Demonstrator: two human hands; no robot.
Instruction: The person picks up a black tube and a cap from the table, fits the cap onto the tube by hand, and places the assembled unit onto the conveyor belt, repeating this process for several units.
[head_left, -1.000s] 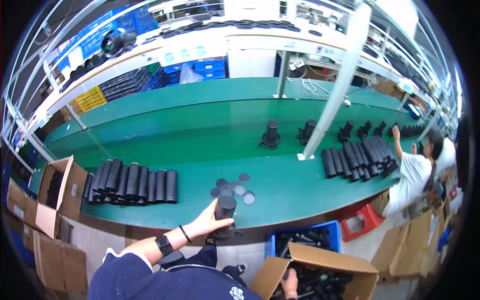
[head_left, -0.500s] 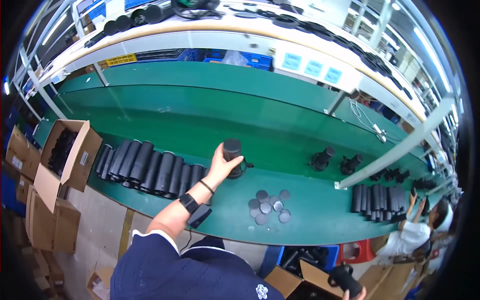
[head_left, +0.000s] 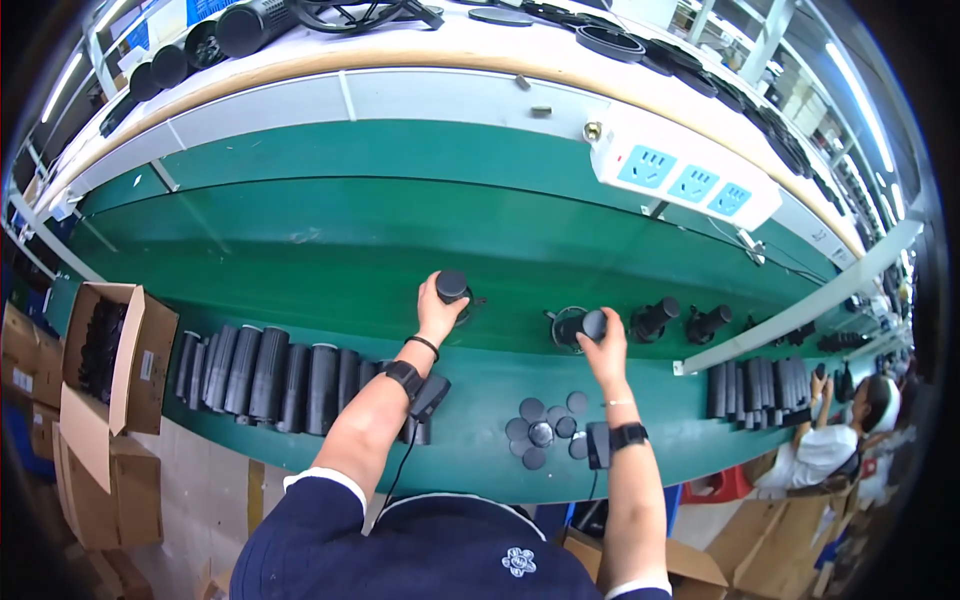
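I am leaning over the long green bench, where a row of black tubes is lying along the near edge to my left and a cluster of small round black caps is lying between my forearms. My left hand is clamping its fingers around 1 upright black cylinder standing on the bench. My right hand is closing its fingers on a second black cylinder, just left of 2 more.

Open brown cardboard box at left; more brown boxes at lower right.
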